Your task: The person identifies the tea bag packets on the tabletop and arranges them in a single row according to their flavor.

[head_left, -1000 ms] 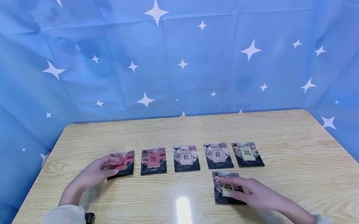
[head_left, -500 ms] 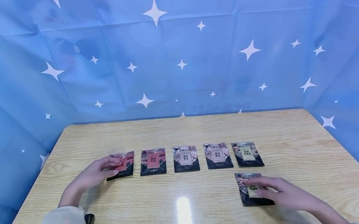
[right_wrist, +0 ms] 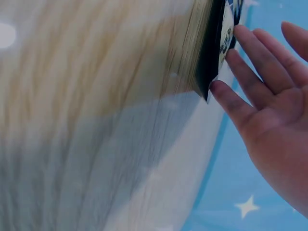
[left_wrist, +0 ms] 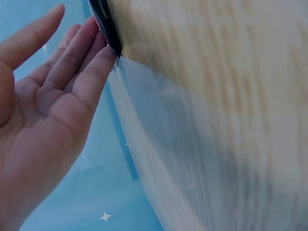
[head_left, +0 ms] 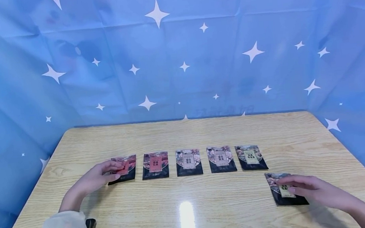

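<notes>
In the head view my left hand [head_left: 97, 177] rests its fingertips on a black sachet with a red label [head_left: 130, 168] at the left end of a row. Its fingers [left_wrist: 72, 62] lie fairly straight against the dark sachet edge [left_wrist: 107, 24] in the left wrist view. At lower right, my right hand [head_left: 311, 187] touches a black sachet with a pale green label [head_left: 284, 200], set in front of the row. The right wrist view shows the fingers [right_wrist: 262, 62] extended, their tips on the face of that sachet [right_wrist: 216, 53]. The thumb stands away from it.
Along the row lie another red-labelled sachet [head_left: 155, 165], two pinkish-white ones [head_left: 188, 162] [head_left: 221, 159] and a green-labelled one [head_left: 251, 157]. A small black object [head_left: 90, 225] shows beside the left sleeve. A blue star-patterned curtain [head_left: 177, 55] surrounds the wooden table [head_left: 146, 213].
My right hand has slid the green-labelled sachet rightward over the table, from below the pinkish-white one to beyond the right end of the row. The left hand stays on its red-labelled sachet.
</notes>
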Action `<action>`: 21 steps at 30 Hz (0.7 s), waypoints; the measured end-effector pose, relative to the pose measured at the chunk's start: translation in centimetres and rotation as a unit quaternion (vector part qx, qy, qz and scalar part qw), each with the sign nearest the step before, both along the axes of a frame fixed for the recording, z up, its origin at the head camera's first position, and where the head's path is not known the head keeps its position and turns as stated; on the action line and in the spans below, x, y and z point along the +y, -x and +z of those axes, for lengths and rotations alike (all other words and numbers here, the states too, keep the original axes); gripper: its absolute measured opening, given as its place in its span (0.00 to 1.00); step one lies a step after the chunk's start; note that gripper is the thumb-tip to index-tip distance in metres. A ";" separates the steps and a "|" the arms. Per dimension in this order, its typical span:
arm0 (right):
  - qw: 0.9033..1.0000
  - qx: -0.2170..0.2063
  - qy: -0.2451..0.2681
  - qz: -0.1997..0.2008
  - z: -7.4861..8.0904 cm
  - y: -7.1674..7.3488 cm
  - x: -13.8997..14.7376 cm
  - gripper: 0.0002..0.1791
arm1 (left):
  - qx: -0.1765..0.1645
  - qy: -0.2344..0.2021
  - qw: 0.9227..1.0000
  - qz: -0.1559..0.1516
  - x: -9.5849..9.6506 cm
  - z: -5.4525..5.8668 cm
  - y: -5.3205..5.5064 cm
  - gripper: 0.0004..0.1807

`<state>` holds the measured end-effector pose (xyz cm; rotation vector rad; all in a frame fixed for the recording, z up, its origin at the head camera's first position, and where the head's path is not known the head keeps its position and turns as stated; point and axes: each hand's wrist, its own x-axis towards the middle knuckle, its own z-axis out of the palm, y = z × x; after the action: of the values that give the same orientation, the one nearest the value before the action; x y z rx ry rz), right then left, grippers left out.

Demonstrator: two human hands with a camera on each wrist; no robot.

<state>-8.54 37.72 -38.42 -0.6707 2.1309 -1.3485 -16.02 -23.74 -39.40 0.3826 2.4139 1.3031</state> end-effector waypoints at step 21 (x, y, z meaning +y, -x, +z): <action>0.988 0.061 -0.097 -0.100 0.5 4.1 2.6 0.21 | 0.000 -0.002 1.000 0.005 0.1 0.1 -0.2 0.21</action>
<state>-12.67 40.32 -37.88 -0.4818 2.4437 -1.2034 -15.82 -23.60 -39.28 0.3721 2.4162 1.3137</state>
